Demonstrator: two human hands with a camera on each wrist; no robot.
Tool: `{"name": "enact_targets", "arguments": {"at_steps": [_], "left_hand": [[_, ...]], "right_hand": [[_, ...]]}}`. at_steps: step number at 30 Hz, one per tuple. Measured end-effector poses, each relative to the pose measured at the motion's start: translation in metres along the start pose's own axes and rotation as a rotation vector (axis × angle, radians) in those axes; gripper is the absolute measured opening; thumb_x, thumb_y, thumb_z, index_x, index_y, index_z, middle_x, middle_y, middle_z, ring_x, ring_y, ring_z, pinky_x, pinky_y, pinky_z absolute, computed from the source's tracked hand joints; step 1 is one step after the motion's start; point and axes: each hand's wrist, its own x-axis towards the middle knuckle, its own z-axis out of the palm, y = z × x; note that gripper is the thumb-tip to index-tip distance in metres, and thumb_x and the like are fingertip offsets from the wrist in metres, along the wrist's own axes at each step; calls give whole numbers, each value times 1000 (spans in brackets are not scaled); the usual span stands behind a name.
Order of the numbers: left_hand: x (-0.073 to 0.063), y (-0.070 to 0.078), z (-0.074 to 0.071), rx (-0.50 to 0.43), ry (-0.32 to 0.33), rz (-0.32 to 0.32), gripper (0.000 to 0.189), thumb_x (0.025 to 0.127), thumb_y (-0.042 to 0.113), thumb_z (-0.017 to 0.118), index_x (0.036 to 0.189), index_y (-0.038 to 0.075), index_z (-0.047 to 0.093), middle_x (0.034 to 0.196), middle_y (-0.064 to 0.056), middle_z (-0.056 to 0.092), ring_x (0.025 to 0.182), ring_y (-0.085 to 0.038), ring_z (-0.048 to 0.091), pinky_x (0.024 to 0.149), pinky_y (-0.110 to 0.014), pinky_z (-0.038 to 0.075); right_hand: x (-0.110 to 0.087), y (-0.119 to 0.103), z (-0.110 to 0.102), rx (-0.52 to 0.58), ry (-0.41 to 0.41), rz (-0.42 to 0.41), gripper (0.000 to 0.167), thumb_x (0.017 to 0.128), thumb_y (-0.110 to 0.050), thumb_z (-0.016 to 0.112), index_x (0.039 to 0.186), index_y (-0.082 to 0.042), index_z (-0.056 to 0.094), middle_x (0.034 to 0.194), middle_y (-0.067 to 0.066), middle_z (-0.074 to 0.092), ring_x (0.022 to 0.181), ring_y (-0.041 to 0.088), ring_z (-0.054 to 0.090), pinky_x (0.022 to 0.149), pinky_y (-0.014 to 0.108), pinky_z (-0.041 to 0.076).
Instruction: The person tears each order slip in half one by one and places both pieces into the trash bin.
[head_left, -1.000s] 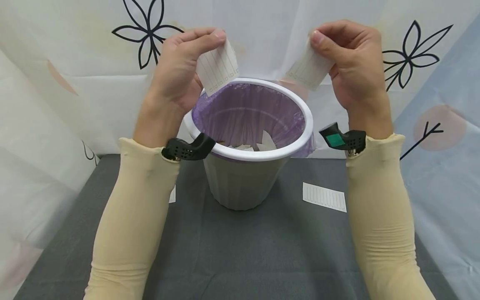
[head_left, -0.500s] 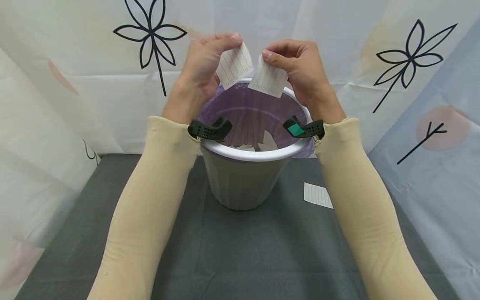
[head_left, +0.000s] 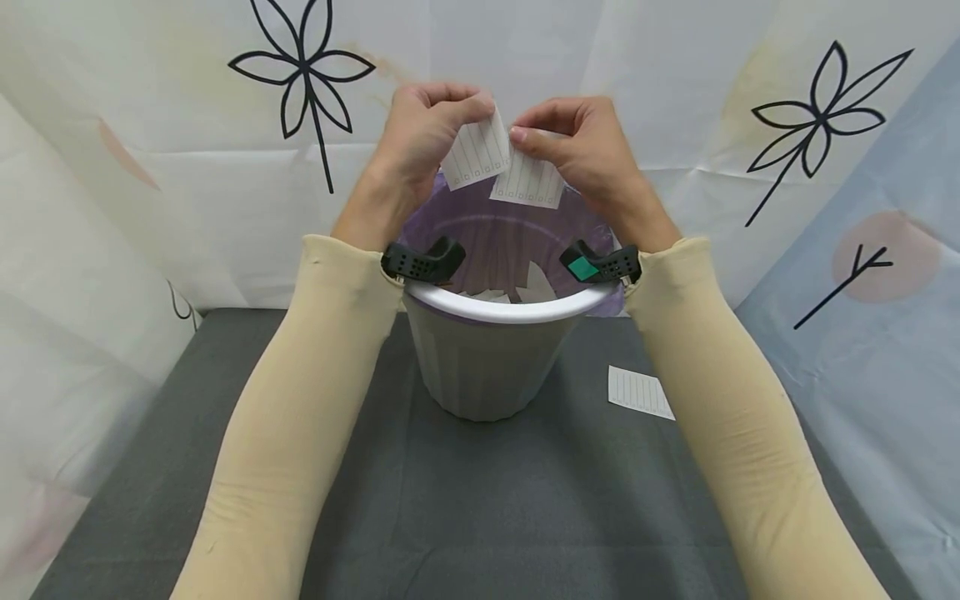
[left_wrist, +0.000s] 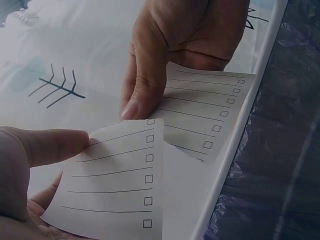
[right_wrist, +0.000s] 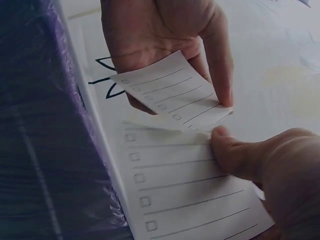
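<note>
My left hand (head_left: 423, 133) pinches a lined slip of paper with checkboxes (left_wrist: 120, 180) between thumb and fingers. A matching lined piece (right_wrist: 185, 185) is pinched by my right hand (head_left: 588, 154). In the head view the two pieces overlap at their near edges, above the far part of the bin's mouth. A ragged edge shows on the right hand's piece in the left wrist view. Below the hands stands the pale bin (head_left: 483, 367), lined with a purple plastic bag (head_left: 487, 225). Scraps of paper (head_left: 536, 283) lie inside it.
Another lined slip (head_left: 637, 390) lies on the grey cloth-covered table (head_left: 480, 500) to the right of the bin, partly behind the right sleeve. A white patterned curtain (head_left: 187, 200) hangs close behind the bin.
Both hands have come together over the bin, the right moving far to the left and the left slightly to the right, each with its paper piece. Lately both have dropped slightly.
</note>
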Motion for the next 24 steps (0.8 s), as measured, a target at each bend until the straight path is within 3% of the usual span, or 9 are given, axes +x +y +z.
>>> {"name": "enact_targets", "arguments": {"at_steps": [11,15,24], "left_hand": [[0,-3,-2,117,-16,-28,4,92,3,71,91,3,75,105,-2,62,97,-12,53,75,-26,46],[0,-3,-4,187,-28,-48,5,91,1,70,91,4,74,114,-1,62,105,-11,51,86,-23,41],[-2,-3,-6,355,-107,-117,20,92,3,66,111,3,73,125,0,59,120,-12,45,105,-29,31]], "right_hand": [[0,5,1,-122,-24,33,3,88,-2,79,91,-3,79,87,2,73,77,17,62,66,27,47],[-2,5,1,-143,-18,52,9,88,-5,79,96,-1,78,89,2,73,80,17,61,68,28,46],[-1,6,0,-138,-22,44,7,87,-4,80,93,-4,78,83,0,71,81,17,61,72,29,44]]}}
